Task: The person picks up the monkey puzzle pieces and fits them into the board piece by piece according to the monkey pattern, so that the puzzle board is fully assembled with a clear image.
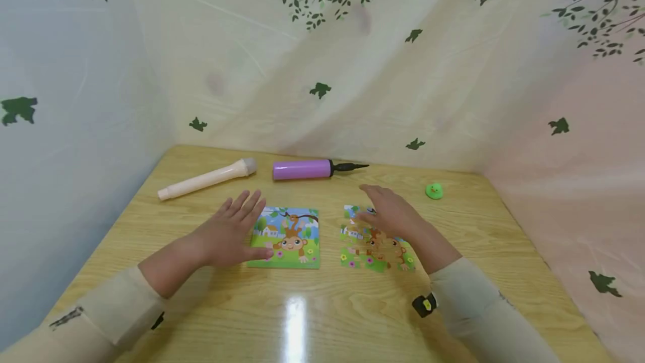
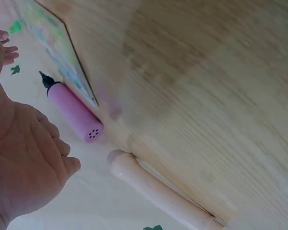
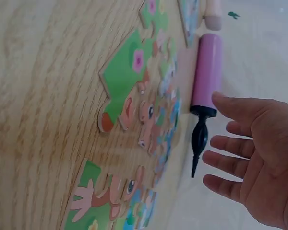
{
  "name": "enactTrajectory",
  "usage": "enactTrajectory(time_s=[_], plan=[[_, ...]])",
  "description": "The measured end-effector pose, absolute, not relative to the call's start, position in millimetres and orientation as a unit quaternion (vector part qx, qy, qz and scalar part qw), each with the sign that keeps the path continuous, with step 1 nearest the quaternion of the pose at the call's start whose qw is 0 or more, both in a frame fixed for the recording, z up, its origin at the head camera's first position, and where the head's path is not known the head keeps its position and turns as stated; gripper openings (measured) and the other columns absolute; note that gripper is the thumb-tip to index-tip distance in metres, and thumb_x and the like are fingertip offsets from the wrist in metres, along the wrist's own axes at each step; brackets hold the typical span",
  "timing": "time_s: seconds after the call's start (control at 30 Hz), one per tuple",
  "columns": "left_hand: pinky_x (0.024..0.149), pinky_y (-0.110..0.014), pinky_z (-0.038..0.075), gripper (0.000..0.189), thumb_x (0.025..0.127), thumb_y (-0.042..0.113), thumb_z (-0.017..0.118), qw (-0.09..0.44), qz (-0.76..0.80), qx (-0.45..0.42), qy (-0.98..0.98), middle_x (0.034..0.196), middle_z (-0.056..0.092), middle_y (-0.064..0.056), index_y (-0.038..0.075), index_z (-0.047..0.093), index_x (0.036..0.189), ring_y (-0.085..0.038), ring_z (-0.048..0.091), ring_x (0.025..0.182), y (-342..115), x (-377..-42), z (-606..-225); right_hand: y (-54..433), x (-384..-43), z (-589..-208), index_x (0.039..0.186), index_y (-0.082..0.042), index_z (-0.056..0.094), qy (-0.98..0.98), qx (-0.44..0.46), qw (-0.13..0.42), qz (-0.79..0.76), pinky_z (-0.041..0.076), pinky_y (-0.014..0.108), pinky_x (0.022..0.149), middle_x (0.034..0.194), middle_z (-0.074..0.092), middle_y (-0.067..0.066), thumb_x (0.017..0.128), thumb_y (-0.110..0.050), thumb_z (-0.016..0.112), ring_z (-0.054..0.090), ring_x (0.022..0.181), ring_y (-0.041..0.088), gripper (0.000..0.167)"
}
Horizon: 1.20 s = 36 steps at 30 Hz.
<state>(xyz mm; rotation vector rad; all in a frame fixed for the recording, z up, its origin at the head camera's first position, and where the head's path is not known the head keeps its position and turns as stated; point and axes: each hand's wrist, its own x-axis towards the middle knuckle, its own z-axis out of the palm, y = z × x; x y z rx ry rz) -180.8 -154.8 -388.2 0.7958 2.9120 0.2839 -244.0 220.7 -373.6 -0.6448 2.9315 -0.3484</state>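
Observation:
My left hand (image 1: 227,234) hovers at the left edge of a monkey picture board (image 1: 294,240), fingers spread and holding nothing. Its thumb overlaps the board's corner in the head view; I cannot tell whether it touches. To the right lie loose jigsaw pieces (image 1: 370,262) with the same monkey picture, set apart with gaps of table between them. Above those pieces is my right hand (image 1: 390,212), its fingers extended and nothing in its grasp. The right wrist view shows the right hand (image 3: 264,153) raised off the table and the flat pieces (image 3: 125,72) beyond it.
At the back lie a pale tube with a grey end (image 1: 206,179) and a purple hand pump (image 1: 302,170) with a black nozzle. A small green rubber duck (image 1: 434,190) sits at the right. Printed cloth (image 1: 322,116) hangs behind the wooden table (image 1: 227,318).

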Motion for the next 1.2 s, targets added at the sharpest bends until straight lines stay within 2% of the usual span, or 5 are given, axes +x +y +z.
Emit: enactTrajectory(time_s=[0.27,0.4,0.57,0.87,1.2], plan=[[0.120,-0.060,0.014,0.104,0.088,0.070,0.053,0.087,0.050,0.264,0.959,0.163,0.009,-0.021,-0.003,0.019,0.154,-0.042,0.008,0.150,-156.5,-185.5,-403.8,217.0,-271.4,-390.3,0.147,-0.004,0.042,0.960,-0.242,0.124,-0.073,0.036,0.057,0.113,0.151,0.041,0.020,0.096,-0.036,0.063,0.037,0.140,0.041,0.064],[0.120,-0.061,0.017,0.100,0.090,0.068,0.052,0.105,0.045,0.277,0.954,0.162,0.015,-0.023,-0.005,0.025,0.152,-0.043,0.012,0.149,-156.4,-186.4,-408.0,213.7,-280.1,-397.5,0.140,-0.003,0.051,0.955,-0.261,0.130,-0.059,0.043,0.054,0.107,0.141,0.052,0.019,0.096,-0.032,0.064,0.047,0.131,0.039,0.055],[0.120,-0.060,0.017,0.092,0.092,0.061,0.054,0.134,0.038,0.292,0.946,0.161,0.020,-0.022,-0.005,0.029,0.151,-0.042,0.014,0.149,-155.6,-184.0,-406.7,209.9,-286.4,-405.7,0.129,-0.007,0.061,0.955,-0.270,0.114,-0.038,0.052,0.046,0.095,0.125,0.060,0.011,0.096,-0.028,0.065,0.057,0.115,0.030,0.039],[0.119,-0.059,0.020,0.089,0.092,0.056,0.058,0.145,0.039,0.290,0.945,0.159,0.023,-0.023,-0.007,0.031,0.149,-0.042,0.018,0.149,-153.3,-181.0,-401.2,202.5,-288.7,-407.9,0.119,-0.007,0.065,0.958,-0.273,0.087,-0.008,0.053,0.039,0.081,0.106,0.063,0.006,0.095,-0.028,0.065,0.060,0.093,0.021,0.031],[0.119,-0.058,0.022,0.085,0.093,0.052,0.060,0.166,0.068,0.283,0.942,0.159,0.024,-0.023,-0.005,0.032,0.150,-0.042,0.020,0.148,-156.7,-189.8,-404.2,161.7,-282.4,-388.6,0.120,-0.007,0.063,0.940,-0.338,0.029,-0.032,0.054,0.038,0.089,0.113,0.066,0.008,0.097,-0.035,0.061,0.063,0.101,0.022,0.036]])
